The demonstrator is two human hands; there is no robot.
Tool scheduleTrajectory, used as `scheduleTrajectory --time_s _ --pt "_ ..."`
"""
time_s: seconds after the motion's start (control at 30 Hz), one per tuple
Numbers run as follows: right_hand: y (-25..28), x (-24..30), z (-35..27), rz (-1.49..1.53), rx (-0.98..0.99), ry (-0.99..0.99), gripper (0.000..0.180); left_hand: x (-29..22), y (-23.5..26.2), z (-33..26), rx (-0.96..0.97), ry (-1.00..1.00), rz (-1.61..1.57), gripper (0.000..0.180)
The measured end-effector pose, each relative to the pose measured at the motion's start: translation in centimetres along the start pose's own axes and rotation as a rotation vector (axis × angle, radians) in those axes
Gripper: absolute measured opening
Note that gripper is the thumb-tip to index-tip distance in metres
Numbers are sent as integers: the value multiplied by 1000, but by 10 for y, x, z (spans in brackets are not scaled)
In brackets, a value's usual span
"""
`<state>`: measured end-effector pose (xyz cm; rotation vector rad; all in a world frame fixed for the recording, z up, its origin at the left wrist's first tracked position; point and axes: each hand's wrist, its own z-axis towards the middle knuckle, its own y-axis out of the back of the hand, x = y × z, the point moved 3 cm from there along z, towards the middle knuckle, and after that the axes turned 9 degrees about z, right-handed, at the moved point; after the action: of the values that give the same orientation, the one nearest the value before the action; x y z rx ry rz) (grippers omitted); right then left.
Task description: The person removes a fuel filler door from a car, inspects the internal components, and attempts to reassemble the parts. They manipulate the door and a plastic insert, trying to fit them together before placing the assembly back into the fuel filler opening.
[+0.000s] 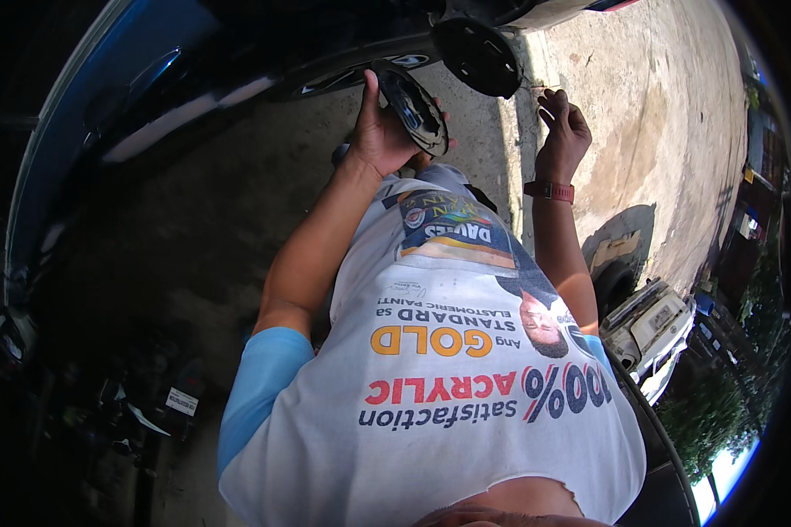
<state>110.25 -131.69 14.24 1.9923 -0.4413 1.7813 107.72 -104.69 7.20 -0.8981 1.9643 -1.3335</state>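
My left hand (380,136) is raised in front of my chest and grips a black oval shell-shaped part (413,107), with the thumb behind it and the fingers wrapped round its lower edge. To the right, my right hand (562,132) is held up at the same height with its fingers curled and their tips drawn together. Whether something small sits between them is too fine to make out. A red band (549,191) circles that wrist. My white printed shirt with light blue sleeves (448,369) fills the lower middle of the view.
A dark blue car body (149,88) curves across the upper left. A black round part (476,54) hangs just above the oval part. Sunlit concrete (659,132) lies to the right. There is a white vehicle (655,329) at lower right and dark clutter (141,404) at lower left.
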Motion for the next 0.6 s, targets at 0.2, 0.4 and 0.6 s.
scheduleTrajectory --time_s 0.2,0.4,0.6 --pt "-21 14 -4 55 180 -16 37 1 -2 1 -17 12 -4 98" --pt "-37 15 -6 114 360 -133 45 1 -1 1 39 20 -32 102" --pt "-40 14 -11 138 449 -196 49 -1 -9 1 35 -8 20 108"
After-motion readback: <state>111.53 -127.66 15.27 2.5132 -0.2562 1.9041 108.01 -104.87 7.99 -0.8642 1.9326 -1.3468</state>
